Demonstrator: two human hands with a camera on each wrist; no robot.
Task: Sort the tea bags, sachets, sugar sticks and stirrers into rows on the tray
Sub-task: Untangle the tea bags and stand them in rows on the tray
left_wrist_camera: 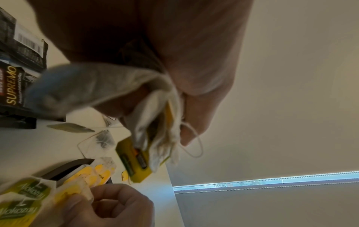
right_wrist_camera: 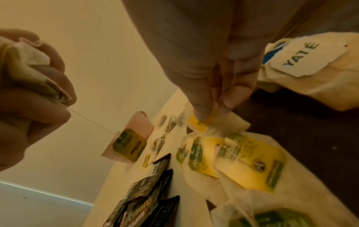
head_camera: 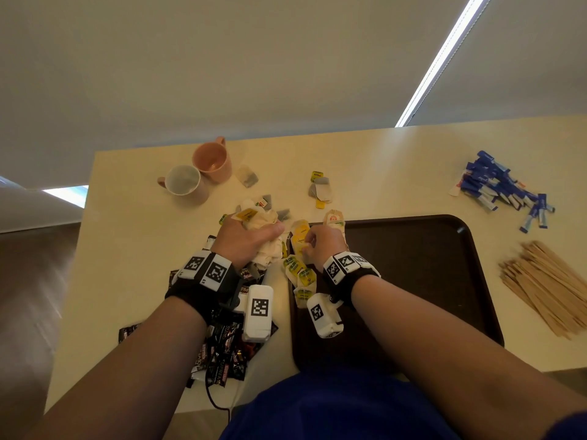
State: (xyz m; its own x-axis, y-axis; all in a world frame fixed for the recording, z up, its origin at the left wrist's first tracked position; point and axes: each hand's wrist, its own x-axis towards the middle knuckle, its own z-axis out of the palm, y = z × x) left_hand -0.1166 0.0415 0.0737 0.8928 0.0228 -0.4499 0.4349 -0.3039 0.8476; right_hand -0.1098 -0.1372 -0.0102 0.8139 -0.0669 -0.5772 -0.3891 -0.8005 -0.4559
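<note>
My left hand [head_camera: 244, 236] grips a bunch of pale tea bags [head_camera: 268, 236] just left of the dark brown tray [head_camera: 413, 281]; a yellow tag [left_wrist_camera: 134, 161] dangles from the bunch on its string. My right hand [head_camera: 320, 246] pinches a yellow-labelled tea bag [right_wrist_camera: 204, 121] at the tray's far left corner. A row of yellow and green tea bags [head_camera: 300, 274] lies along the tray's left edge. Black coffee sachets [head_camera: 222, 357] are piled under my left wrist. Blue sugar sticks [head_camera: 502, 188] and wooden stirrers [head_camera: 546, 287] lie right of the tray.
Two mugs, one pink [head_camera: 212, 160] and one white [head_camera: 184, 182], stand at the table's far left. Loose tea bags [head_camera: 320, 188] lie beyond the tray. The table's far edge runs just behind the mugs.
</note>
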